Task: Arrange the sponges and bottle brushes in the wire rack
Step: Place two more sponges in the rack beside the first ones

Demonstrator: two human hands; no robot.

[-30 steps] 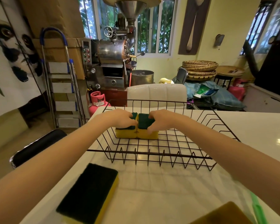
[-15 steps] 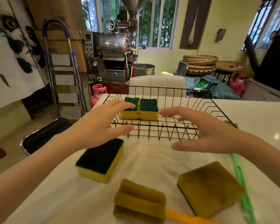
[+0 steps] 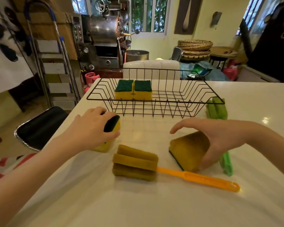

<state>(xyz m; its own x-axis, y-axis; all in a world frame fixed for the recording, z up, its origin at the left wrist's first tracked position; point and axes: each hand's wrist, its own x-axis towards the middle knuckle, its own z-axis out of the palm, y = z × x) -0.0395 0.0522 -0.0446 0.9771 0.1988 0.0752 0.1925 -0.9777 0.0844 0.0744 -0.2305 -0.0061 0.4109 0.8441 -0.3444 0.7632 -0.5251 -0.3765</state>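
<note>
A black wire rack [image 3: 156,110] stands on the white table [image 3: 154,202]; two yellow sponges with green pads [image 3: 133,90] sit upright side by side in its back left. In front of the rack, my left hand [image 3: 90,128] closes over a yellow sponge with a dark pad [image 3: 112,124]. My right hand [image 3: 220,136] grips a brownish-yellow sponge [image 3: 189,149], tilting it up on one edge. An orange-handled bottle brush with a brown foam head [image 3: 135,163] lies between my hands. A green bottle brush [image 3: 217,110] lies right of the rack, partly hidden by my right hand.
A black chair seat [image 3: 39,126] stands off the table's left edge, and a white chair back [image 3: 152,69] behind the rack. Further back are a stepladder [image 3: 51,63], a steel machine [image 3: 103,38] and stacked woven baskets [image 3: 195,48].
Both hands let go of the two sponges in the rack and drew back toward me. My left hand has come down on the dark-padded sponge; my right hand has taken and tilted the brownish sponge.
</note>
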